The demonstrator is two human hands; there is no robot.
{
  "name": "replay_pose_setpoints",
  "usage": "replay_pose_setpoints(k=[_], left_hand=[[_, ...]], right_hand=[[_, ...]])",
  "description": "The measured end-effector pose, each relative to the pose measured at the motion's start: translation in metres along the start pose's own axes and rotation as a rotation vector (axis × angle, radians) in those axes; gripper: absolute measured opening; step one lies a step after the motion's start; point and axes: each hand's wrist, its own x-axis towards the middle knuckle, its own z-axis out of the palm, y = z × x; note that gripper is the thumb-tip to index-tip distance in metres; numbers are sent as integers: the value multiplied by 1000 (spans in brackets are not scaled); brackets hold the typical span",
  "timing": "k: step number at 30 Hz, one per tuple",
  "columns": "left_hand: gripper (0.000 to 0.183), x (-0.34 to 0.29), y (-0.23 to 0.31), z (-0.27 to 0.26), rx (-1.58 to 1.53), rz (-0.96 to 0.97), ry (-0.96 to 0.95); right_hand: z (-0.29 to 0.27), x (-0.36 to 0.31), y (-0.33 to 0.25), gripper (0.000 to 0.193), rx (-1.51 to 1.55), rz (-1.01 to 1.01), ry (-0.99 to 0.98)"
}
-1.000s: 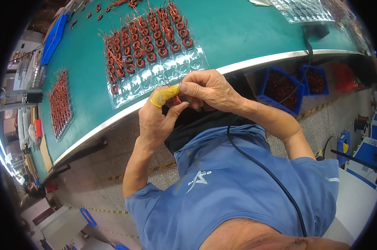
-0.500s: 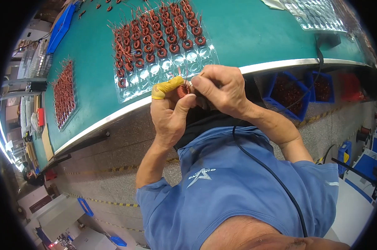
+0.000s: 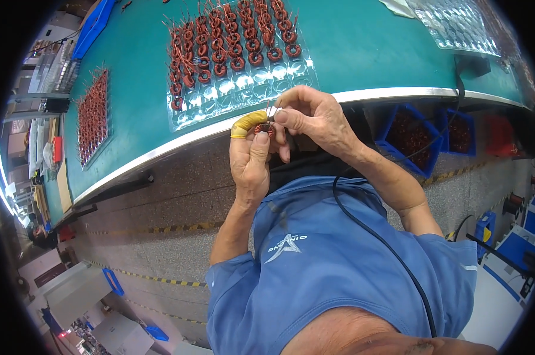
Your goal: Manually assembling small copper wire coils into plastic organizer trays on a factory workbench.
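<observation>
A small ring-shaped coil of red-brown copper wire [image 3: 264, 129] is pinched between the thumb and index finger of my left hand [image 3: 251, 155]. A yellow cover [image 3: 247, 123] wraps that index finger. Right against the coil's far side, my right hand [image 3: 318, 121] is closed in a pinch, thumb against index finger. A thin wire end and a small whitish bit show beside its fingertips; what exactly the pinch holds is too small to make out. Just beyond both hands lies a clear plastic tray [image 3: 232, 97] with rows of similar coils [image 3: 238, 63], their wire ends sticking up.
The green table [image 3: 362, 59] has a pale metal edge [image 3: 391, 93] close to my hands. Another filled coil tray [image 3: 94, 121] lies at left, and clear trays [image 3: 456, 26] at far right. Blue bins [image 3: 410, 139] of coils stand below the edge at right. A black cable [image 3: 391, 245] crosses my shirt.
Both hands stay together at the coil; my left hand has shifted slightly right, and the coil is turned differently in its pinch. The table and trays have shifted slightly in view.
</observation>
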Motion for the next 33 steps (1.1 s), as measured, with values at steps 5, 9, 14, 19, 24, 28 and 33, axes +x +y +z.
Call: replay_pose_setpoints(k=[5, 9, 14, 19, 24, 28, 33], left_hand=[[33, -4, -2, 2, 57, -66, 46], [31, -5, -5, 1, 84, -50, 125], [33, -4, 8, -7, -14, -119, 39], [32, -8, 13, -12, -70, -169, -61], [31, -11, 14, -17, -80, -221, -105], [30, -13, 13, -16, -7, -208, -86], [32, -20, 15, -22, 263, -147, -119]], right_hand=[[4, -5, -2, 32, 169, 139, -160], [11, -10, 7, 30, 224, 72, -104], [-2, -10, 11, 30, 133, 73, -114], [-12, -11, 2, 37, 120, 174, -201], [-14, -8, -9, 32, -69, 195, -193], [-12, -7, -11, 31, -80, 234, -223], [-18, 1, -15, 32, -161, 282, -331]])
